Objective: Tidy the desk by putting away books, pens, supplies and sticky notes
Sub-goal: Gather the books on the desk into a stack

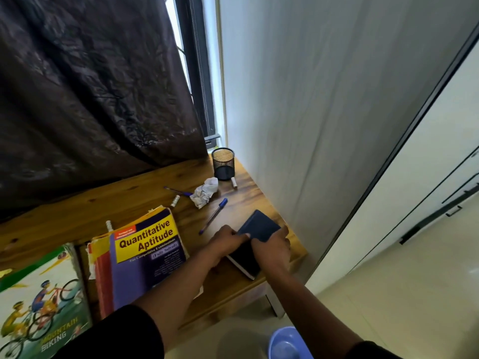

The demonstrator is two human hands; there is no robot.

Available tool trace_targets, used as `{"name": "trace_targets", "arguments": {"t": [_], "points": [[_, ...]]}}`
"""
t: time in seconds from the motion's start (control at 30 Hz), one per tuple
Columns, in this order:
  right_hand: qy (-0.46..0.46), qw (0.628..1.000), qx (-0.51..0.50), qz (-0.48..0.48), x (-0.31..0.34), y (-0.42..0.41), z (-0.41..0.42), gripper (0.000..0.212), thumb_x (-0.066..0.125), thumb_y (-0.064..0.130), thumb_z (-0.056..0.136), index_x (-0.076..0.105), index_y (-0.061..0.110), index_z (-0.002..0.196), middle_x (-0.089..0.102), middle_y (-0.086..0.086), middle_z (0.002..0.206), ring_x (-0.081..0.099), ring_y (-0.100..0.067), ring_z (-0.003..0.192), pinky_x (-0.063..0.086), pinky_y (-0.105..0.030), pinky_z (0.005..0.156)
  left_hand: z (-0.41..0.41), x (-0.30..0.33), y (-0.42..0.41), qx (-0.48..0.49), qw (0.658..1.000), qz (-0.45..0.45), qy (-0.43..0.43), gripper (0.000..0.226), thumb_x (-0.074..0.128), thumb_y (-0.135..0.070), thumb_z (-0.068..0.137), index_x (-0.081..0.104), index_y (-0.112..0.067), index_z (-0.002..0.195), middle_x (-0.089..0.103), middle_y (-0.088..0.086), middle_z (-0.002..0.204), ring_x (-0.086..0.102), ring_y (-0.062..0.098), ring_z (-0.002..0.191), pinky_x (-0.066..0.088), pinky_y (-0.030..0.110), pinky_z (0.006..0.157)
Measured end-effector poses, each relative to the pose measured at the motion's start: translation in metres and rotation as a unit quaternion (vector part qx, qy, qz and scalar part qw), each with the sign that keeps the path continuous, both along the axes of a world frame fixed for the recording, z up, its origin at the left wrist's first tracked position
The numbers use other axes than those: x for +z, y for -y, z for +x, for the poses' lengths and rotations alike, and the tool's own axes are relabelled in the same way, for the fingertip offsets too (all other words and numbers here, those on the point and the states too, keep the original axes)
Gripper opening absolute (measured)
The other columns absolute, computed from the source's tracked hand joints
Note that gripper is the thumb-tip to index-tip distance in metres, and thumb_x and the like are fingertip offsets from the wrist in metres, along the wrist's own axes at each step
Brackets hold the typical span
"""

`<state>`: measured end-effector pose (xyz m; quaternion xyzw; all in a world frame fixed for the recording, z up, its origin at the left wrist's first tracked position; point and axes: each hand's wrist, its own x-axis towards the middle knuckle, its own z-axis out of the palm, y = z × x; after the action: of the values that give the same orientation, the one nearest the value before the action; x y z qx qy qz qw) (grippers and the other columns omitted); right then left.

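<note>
Both hands, left [225, 240] and right [272, 248], grip a small dark blue notebook [259, 225], tilted above a black notebook [245, 260] at the worktop's [129, 200] near right edge. Left of it sits the Quantitative Aptitude book [147, 255]. Beyond it lie a blue pen [213, 215], crumpled paper [204, 191], then the mesh pen holder [223, 163].

Both arms reach forward, left hand [226, 239] and right hand [272, 246] curled in a grip.
</note>
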<state>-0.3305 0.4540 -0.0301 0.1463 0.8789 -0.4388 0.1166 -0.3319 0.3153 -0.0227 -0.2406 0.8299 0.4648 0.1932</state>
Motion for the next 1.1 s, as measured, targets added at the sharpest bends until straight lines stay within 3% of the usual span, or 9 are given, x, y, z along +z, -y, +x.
{"name": "trace_targets", "arguments": {"t": [0.17, 0.33, 0.43, 0.53, 0.63, 0.8, 0.93, 1.03, 1.1], "points": [[-0.009, 0.991, -0.034, -0.126, 0.011, 0.005, 0.0, 0.091, 0.075, 0.041, 0.083, 0.016, 0.028, 0.151, 0.056, -0.007, 0.135, 0.064, -0.029, 0.11, 0.062, -0.042, 0.081, 0.007, 0.017, 0.005, 0.044, 0.994, 0.064, -0.073, 0.041, 0.073, -0.049, 0.088, 0.063, -0.026, 0.12, 0.065, -0.002, 0.116, 0.062, 0.016, 0.104, 0.054, 0.035, 0.082], [-0.038, 0.973, 0.046, -0.225, 0.032, 0.034, -0.001, 0.088, 0.074, 0.028, 0.088, 0.016, 0.035, 0.154, 0.048, 0.009, 0.131, 0.06, -0.022, 0.114, 0.059, -0.031, 0.078, 0.049, 0.033, 0.048, 0.192, 0.954, 0.172, -0.153, 0.043, 0.076, -0.04, 0.089, 0.063, -0.023, 0.126, 0.068, 0.001, 0.121, 0.067, 0.017, 0.105, 0.058, 0.035, 0.082], [-0.023, 0.965, 0.113, -0.235, 0.035, 0.065, 0.003, 0.069, 0.075, 0.036, 0.088, 0.035, 0.035, 0.144, 0.054, 0.009, 0.128, 0.061, -0.018, 0.113, 0.057, -0.041, 0.094, 0.085, 0.039, 0.076, 0.283, 0.911, 0.235, -0.185, 0.033, 0.075, -0.035, 0.09, 0.07, -0.019, 0.118, 0.076, 0.006, 0.109, 0.073, 0.024, 0.1, 0.06, 0.04, 0.083], [0.001, 0.942, 0.197, -0.27, 0.033, 0.102, 0.013, 0.037, 0.076, 0.036, 0.089, 0.055, 0.038, 0.119, 0.069, 0.005, 0.118, 0.068, -0.013, 0.101, 0.06, -0.041, 0.091, 0.119, 0.035, 0.097, 0.368, 0.878, 0.223, -0.211, 0.026, 0.075, -0.033, 0.091, 0.071, -0.018, 0.112, 0.078, 0.006, 0.104, 0.073, 0.026, 0.097, 0.06, 0.044, 0.084], [-0.009, 0.928, 0.26, -0.267, 0.036, 0.134, 0.028, 0.036, 0.076, 0.031, 0.09, 0.062, 0.032, 0.123, 0.07, 0.014, 0.106, 0.069, -0.006, 0.096, 0.061, -0.03, 0.081, 0.146, 0.028, 0.114, 0.417, 0.857, 0.18, -0.243, 0.034, 0.077, -0.033, 0.089, 0.066, -0.024, 0.12, 0.077, 0.005, 0.107, 0.074, 0.024, 0.096, 0.062, 0.047, 0.084], [-0.047, 0.919, 0.357, -0.16, 0.034, 0.175, 0.049, 0.04, 0.071, 0.031, 0.09, 0.06, 0.028, 0.129, 0.069, 0.006, 0.115, 0.068, -0.016, 0.103, 0.058, -0.033, 0.083, 0.176, 0.015, 0.139, 0.36, 0.899, -0.066, -0.239, 0.023, 0.068, -0.04, 0.095, 0.063, -0.035, 0.117, 0.073, -0.01, 0.105, 0.072, 0.013, 0.093, 0.061, 0.036, 0.076], [-0.098, 0.908, 0.405, -0.046, 0.033, 0.186, 0.061, 0.04, 0.06, 0.039, 0.099, 0.053, 0.026, 0.136, 0.066, 0.002, 0.127, 0.063, -0.02, 0.113, 0.049, -0.029, 0.086, 0.188, 0.001, 0.162, 0.278, 0.911, -0.249, -0.177, 0.037, 0.061, -0.061, 0.09, 0.069, -0.034, 0.113, 0.071, -0.014, 0.101, 0.067, 0.008, 0.09, 0.058, 0.032, 0.077], [-0.167, 0.884, 0.424, 0.105, 0.026, 0.185, 0.063, 0.052, 0.05, 0.056, 0.098, 0.049, 0.03, 0.142, 0.053, -0.004, 0.142, 0.049, -0.026, 0.13, 0.04, -0.039, 0.104, 0.193, -0.01, 0.174, 0.249, 0.926, -0.241, -0.15, 0.052, 0.056, -0.072, 0.087, 0.065, -0.037, 0.124, 0.066, -0.011, 0.112, 0.063, 0.01, 0.103, 0.056, 0.031, 0.084], [-0.182, 0.886, 0.401, 0.147, 0.019, 0.182, 0.064, 0.066, 0.049, 0.065, 0.094, 0.04, 0.032, 0.15, 0.035, -0.011, 0.155, 0.034, -0.033, 0.142, 0.033, -0.046, 0.112, 0.195, -0.018, 0.18, 0.253, 0.939, -0.179, -0.149, 0.075, 0.05, -0.088, 0.078, 0.047, -0.047, 0.14, 0.059, -0.01, 0.129, 0.061, 0.013, 0.115, 0.058, 0.037, 0.09]]}}
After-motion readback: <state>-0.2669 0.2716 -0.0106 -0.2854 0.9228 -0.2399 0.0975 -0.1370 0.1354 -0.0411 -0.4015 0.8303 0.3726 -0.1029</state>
